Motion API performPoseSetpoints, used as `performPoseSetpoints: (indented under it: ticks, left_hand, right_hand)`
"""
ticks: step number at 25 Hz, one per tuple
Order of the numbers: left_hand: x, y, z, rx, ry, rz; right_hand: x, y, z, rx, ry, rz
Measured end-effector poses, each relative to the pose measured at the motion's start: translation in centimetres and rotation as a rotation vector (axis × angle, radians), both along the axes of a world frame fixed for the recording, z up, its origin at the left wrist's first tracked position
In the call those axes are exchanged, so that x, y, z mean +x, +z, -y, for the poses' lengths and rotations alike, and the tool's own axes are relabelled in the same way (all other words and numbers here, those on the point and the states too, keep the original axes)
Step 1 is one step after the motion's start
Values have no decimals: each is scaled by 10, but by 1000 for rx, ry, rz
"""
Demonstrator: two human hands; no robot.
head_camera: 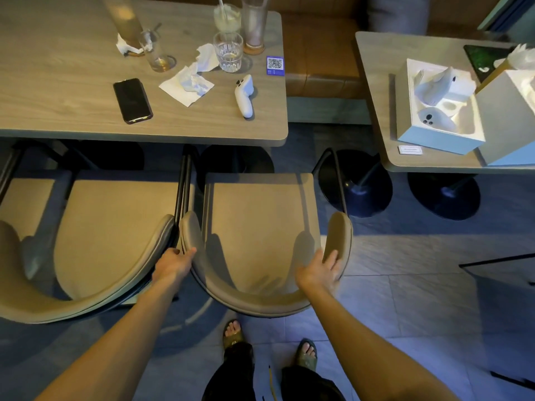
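A beige padded chair point(260, 215) with a curved backrest stands in front of me, its seat partly tucked toward the wooden table point(72, 120). My left hand point(173, 263) grips the chair's left arm, thumb over the top and fingers down the gap beside the neighbouring chair point(115, 227). My right hand point(321, 272) rests on the right arm with fingers stretched along its inner face. My sandalled feet point(233, 332) stand just behind the backrest.
On the table lie a black phone point(132, 100), crumpled napkins point(188, 85), a white controller point(244, 95), several glasses point(228, 52) and a QR card point(275, 65). A second table point(376, 111) at right carries a white box point(440, 140) holding controllers. Round black table bases point(362, 192) sit on the tiled floor.
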State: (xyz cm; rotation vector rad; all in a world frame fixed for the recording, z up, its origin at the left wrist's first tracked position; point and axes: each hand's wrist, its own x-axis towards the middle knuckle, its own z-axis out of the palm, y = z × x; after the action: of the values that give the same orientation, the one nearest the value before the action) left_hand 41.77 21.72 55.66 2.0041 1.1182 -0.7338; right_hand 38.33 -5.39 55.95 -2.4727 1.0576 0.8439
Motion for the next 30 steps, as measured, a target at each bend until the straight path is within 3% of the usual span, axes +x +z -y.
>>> performPoseSetpoints:
  ticks: [2, 5, 8, 11, 18, 30]
  left_hand:
    - [2, 7, -18, 258, -160, 174]
    - [5, 10, -50, 397, -242, 331]
    - [7, -12, -86, 301, -368, 171]
    - [7, -32, -103, 106, -389, 51]
    - [19, -40, -114, 103, -509, 92]
    - [18, -34, -115, 127, -534, 105]
  right_hand:
    - [7, 2, -31, 136, 216, -32]
    - [13, -1, -91, 553, 254, -104]
    - [12, -5, -141, 718, 235, -131]
    - [13, -12, -175, 711, 307, -186]
    - [17, -36, -208, 429, 434, -206]
    - [22, -42, -197, 570, 413, -191]
